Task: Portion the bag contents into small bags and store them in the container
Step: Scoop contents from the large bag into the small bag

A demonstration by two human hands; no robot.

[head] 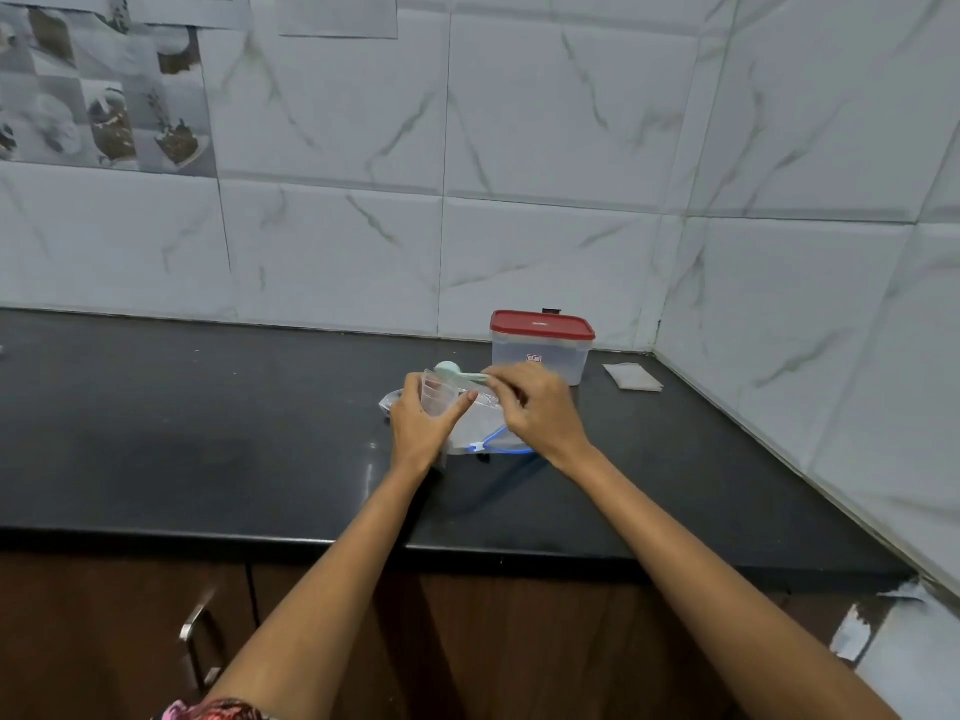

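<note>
Nearest the counter (208, 459) front edge, big zip bag (483, 433) lies flat, blue zipper toward me. Above it my left hand (423, 418) curls around a small clear bag (441, 394), holding its mouth up. Right hand (535, 405) pinches the green scoop (457, 374) handle, bowl at the mouth. I'd keep the mouth wide and tip slowly. Container (540, 350), red lid on, sits toward the back right corner; flat packets (631, 377) beside it.
</note>
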